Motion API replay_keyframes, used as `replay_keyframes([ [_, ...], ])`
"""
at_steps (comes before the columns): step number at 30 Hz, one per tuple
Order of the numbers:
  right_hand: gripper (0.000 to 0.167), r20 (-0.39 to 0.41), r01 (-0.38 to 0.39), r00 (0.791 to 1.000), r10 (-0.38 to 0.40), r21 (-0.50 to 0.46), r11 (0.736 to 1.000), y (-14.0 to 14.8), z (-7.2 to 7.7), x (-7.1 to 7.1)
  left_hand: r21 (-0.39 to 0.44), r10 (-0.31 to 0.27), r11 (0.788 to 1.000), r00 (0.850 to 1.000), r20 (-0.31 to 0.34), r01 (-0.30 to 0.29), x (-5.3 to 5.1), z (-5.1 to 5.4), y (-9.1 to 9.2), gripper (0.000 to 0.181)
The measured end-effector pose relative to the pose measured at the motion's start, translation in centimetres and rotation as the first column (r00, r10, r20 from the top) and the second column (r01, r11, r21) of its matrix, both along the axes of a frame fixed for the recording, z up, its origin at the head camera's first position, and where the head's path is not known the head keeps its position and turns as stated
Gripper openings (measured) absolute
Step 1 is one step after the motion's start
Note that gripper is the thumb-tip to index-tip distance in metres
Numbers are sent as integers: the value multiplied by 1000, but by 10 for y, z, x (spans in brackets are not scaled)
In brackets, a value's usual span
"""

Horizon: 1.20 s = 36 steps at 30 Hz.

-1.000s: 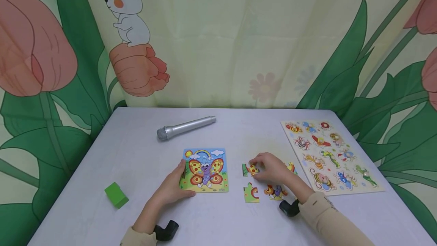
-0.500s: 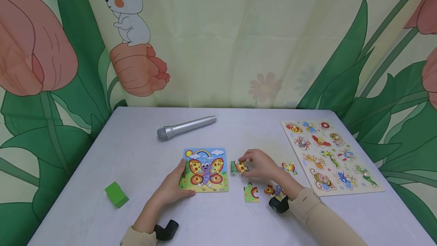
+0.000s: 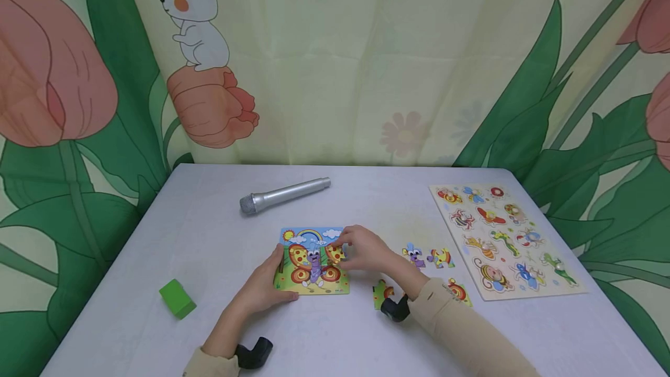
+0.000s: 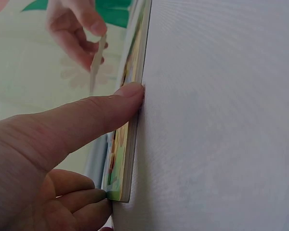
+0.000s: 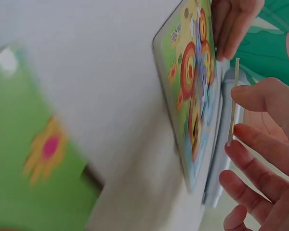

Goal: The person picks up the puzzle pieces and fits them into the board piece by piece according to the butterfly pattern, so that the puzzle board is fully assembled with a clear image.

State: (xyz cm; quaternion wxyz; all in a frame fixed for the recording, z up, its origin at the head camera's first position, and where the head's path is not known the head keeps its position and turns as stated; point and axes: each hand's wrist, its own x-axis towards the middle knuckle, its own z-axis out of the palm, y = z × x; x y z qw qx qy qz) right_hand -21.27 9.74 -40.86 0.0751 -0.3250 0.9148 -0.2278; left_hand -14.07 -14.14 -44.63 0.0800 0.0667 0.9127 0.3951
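Observation:
A butterfly puzzle board (image 3: 313,287) lies flat on the white table. My left hand (image 3: 268,281) holds it at its left and lower edges; in the left wrist view the thumb (image 4: 127,94) presses the board's side and the other fingers are at its corner. My right hand (image 3: 364,249) is over the board's right edge. Between thumb and fingers it pinches a thin puzzle piece (image 5: 234,108), seen edge-on in the right wrist view and held above the board. Much of its printed face is hidden.
Several loose puzzle pieces (image 3: 413,255) lie right of the board, some partly behind the right forearm. A silver microphone (image 3: 285,195) lies behind the board. A green block (image 3: 178,299) sits at the left, and an insect picture board (image 3: 510,249) at the right.
My right hand has carried the puzzle piece leftward from the loose pieces to above the board's right side, uncovering pieces behind it. The left hand has stayed on the board.

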Motion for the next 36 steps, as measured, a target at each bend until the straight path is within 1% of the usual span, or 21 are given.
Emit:
replay_keyframes([
  [5,37,-8,-47,999,47,24,999,-22,-2,-1,9,-4,1000,1000,5,4,0,-1,0,103],
  [11,38,8,-34,999,34,57,998,-44,-6,0,12,-16,1000,1000,-5,16,-1,-1,-2,103],
  [16,39,-8,-34,999,35,86,996,-56,-9,-3,11,-16,1000,1000,-8,16,-1,1,-1,103],
  [21,38,-16,-25,1000,27,99,995,-66,-13,-6,8,-14,1000,1000,0,14,0,2,-2,103],
  [25,37,-8,-18,1000,19,94,995,-70,-11,-4,3,-15,1000,1000,0,15,0,1,-1,102],
  [36,36,-13,-7,1000,9,129,992,-79,-9,-4,8,-18,1000,1000,-7,18,0,1,-1,102],
])
